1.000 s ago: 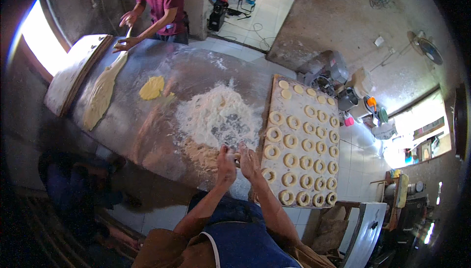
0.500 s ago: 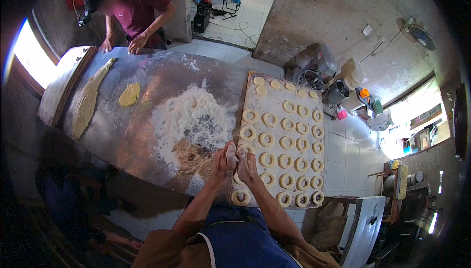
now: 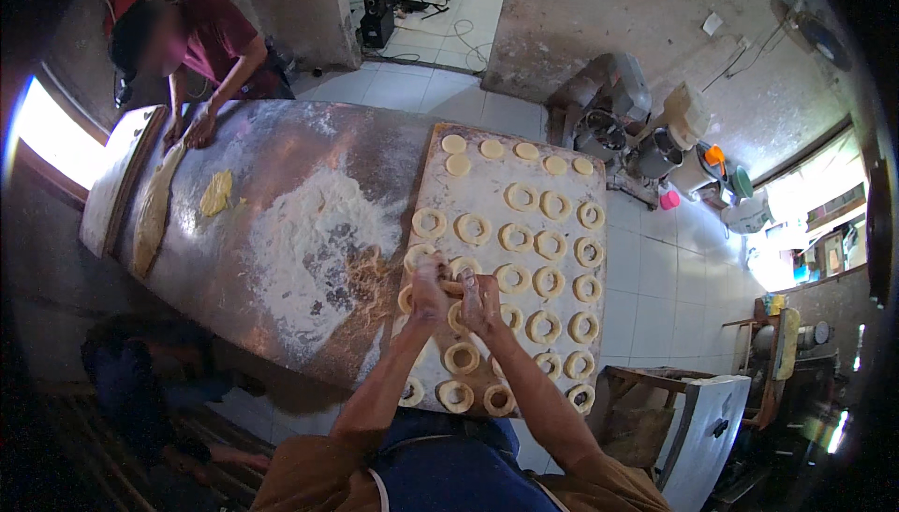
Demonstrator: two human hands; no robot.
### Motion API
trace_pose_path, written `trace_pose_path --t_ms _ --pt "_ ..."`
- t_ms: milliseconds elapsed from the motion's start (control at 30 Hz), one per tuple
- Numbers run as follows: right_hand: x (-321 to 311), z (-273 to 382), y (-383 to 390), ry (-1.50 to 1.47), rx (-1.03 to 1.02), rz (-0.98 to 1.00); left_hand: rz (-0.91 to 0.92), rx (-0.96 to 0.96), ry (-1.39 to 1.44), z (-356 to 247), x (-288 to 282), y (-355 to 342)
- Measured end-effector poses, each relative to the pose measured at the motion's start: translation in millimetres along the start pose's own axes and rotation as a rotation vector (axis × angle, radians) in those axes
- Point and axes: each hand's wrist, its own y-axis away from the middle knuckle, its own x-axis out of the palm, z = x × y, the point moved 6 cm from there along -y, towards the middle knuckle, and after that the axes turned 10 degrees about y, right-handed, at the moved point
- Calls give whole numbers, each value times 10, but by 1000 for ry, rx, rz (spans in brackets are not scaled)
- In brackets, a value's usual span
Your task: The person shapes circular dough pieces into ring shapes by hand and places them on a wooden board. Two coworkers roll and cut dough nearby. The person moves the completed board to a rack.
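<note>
My left hand [image 3: 430,289] and my right hand [image 3: 480,303] meet above the left half of a floured board [image 3: 482,182]. Both have their fingers curled in toward each other. Whatever they hold between them is mostly hidden, and the left hand is smeared by motion. Pale dough rings [image 3: 472,229] lie in rows on the board around and beneath my hands. Some of them are covered by my hands and forearms. Small dough rounds [image 3: 492,149] sit along the board's far edge.
Left of the board, white flour [image 3: 314,231] and a brownish crumbly patch [image 3: 367,278] cover part of the metal table [image 3: 290,147]. A yellow dough piece [image 3: 215,193] lies farther left. Across the table, a co-worker's hands [image 3: 198,132] grip a long dough strip [image 3: 154,222].
My hands have moved from the board's left edge to over its rings. My view has shifted, so the board appears farther left. The co-worker's hands have reached the dough strip's far end.
</note>
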Motion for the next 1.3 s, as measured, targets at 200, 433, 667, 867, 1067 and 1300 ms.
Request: trace_pose_path --t_ms 200,433,667,867,1067,1300 --pt "-339 30 -419 43 -103 -91 -87 -12 141 524 125 -446" --pt "-744 -124 -1064 -227 -318 -182 -138 -160 263 373 643 -1149" --pt "-1030 -513 -1214 645 -292 -389 -88 214 -993 493 777 -1843" --pt "-776 -367 -1323 733 -362 53 123 333 -1091 235 705 -1600" --pt "-768 -597 -1941 907 -718 -528 -55 327 -1139 213 701 -1730" --pt "-423 -842 -2815 1102 -335 -58 -129 223 -1063 310 674 -2068"
